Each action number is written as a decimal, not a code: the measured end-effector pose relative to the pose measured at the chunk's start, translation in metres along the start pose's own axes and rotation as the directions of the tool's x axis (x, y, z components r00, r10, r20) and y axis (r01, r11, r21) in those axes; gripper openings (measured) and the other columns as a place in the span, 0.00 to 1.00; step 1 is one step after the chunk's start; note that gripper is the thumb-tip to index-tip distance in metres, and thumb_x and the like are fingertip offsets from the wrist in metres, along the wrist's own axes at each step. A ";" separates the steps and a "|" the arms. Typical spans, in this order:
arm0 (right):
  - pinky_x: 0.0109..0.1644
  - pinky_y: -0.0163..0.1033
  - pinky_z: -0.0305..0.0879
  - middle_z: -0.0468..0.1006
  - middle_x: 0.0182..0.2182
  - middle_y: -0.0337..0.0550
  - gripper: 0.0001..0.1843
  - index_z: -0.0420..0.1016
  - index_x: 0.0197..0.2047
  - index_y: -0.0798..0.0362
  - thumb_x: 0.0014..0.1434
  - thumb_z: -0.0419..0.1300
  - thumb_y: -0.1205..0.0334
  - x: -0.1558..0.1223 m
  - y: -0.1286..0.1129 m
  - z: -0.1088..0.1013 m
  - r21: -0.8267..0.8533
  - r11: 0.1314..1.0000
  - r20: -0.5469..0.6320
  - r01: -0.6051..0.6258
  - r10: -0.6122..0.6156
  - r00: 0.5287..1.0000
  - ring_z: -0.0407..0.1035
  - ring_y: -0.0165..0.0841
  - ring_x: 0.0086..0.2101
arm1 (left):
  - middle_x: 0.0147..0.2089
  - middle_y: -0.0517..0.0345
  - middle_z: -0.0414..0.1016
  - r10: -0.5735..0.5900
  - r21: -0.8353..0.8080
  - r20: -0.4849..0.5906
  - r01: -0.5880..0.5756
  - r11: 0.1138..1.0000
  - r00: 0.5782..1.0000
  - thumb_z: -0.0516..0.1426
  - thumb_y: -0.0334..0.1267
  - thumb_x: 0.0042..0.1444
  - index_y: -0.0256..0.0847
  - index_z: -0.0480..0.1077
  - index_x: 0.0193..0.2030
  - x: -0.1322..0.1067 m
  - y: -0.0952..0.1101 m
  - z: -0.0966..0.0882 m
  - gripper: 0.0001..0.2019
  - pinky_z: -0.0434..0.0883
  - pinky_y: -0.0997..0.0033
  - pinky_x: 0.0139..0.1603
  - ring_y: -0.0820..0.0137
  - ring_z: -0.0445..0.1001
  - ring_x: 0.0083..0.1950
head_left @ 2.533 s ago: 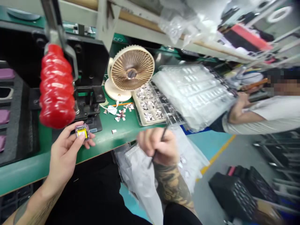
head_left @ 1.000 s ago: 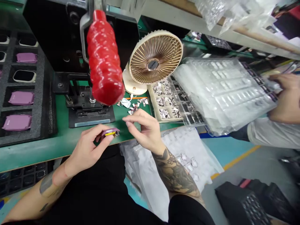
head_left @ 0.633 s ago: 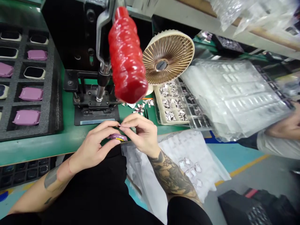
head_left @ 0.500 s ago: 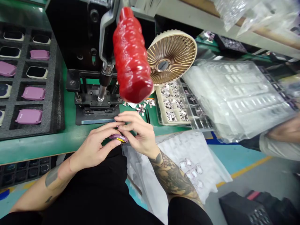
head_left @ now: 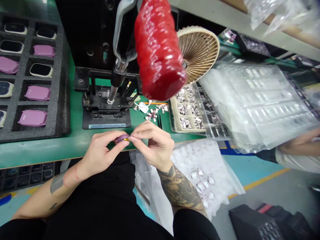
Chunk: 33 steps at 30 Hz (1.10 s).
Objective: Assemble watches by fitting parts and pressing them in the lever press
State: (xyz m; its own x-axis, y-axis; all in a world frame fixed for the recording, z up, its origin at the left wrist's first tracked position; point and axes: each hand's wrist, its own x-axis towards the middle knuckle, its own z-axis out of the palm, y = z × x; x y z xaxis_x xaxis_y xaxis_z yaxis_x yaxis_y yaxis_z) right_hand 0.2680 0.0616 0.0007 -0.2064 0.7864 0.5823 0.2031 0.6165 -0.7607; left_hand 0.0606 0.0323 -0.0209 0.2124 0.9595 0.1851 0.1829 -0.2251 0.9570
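My left hand [head_left: 97, 151] pinches a small purple watch case [head_left: 122, 137] between thumb and fingers, just in front of the bench edge. The case is tilted, and a yellow strip [head_left: 126, 139] shows on its near side. At the right end of the case, my right hand [head_left: 157, 143] has its thumb and forefinger pressed together; whatever lies between these fingertips is too small to make out. Behind both hands stands a hand press with a red ribbed handle [head_left: 160, 53] and a black base plate [head_left: 107, 124].
Left on the green bench [head_left: 75, 146] lies a foam tray [head_left: 58, 113] of purple cases and dark-screened ones. A fan [head_left: 200, 53], a divided box [head_left: 176, 126] of small parts, tweezers [head_left: 159, 120] and clear plastic trays [head_left: 250, 100] are to the right. Another person's arm [head_left: 300, 146] shows far right.
My right fingers, previously extended above the case, have drawn together into a pinch at its right end. Both hands have risen slightly in view. The view has shifted, moving the press handle rightward.
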 end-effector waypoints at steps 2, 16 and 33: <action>0.41 0.47 0.82 0.87 0.38 0.43 0.07 0.85 0.45 0.48 0.67 0.75 0.68 -0.001 0.000 -0.001 -0.061 0.997 0.014 0.042 -0.041 0.999 0.83 0.37 0.37 | 0.50 0.54 0.91 0.000 0.005 -0.022 0.000 1.000 1.000 0.67 0.44 0.74 0.44 0.86 0.53 0.000 0.000 0.001 0.08 0.82 0.67 0.49 0.65 0.87 0.45; 0.61 0.53 0.86 0.83 0.59 0.54 0.30 0.73 0.72 0.46 0.70 0.72 0.66 -0.010 -0.005 0.003 -0.323 0.942 0.190 0.095 -0.034 0.981 0.82 0.45 0.58 | 0.48 0.54 0.89 -0.133 -0.188 -0.021 0.127 0.974 0.991 0.66 0.43 0.75 0.42 0.84 0.53 0.001 0.000 0.001 0.09 0.80 0.67 0.50 0.64 0.86 0.46; 0.63 0.53 0.86 0.86 0.61 0.55 0.27 0.75 0.73 0.48 0.74 0.68 0.65 -0.028 0.009 0.011 -0.497 0.811 0.212 0.308 -0.231 0.950 0.83 0.45 0.61 | 0.55 0.52 0.89 -0.120 -0.122 -0.022 0.117 0.986 0.992 0.66 0.46 0.76 0.44 0.84 0.60 0.000 -0.001 -0.005 0.13 0.84 0.64 0.55 0.63 0.88 0.50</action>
State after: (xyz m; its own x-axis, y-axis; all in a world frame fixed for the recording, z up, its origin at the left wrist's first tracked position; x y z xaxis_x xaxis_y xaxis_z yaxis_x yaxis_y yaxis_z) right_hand 0.2651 0.0447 -0.0251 -0.4455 0.5961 0.6680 0.5768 0.7617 -0.2952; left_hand 0.0556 0.0333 -0.0209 0.1673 0.9832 0.0734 0.0876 -0.0890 0.9922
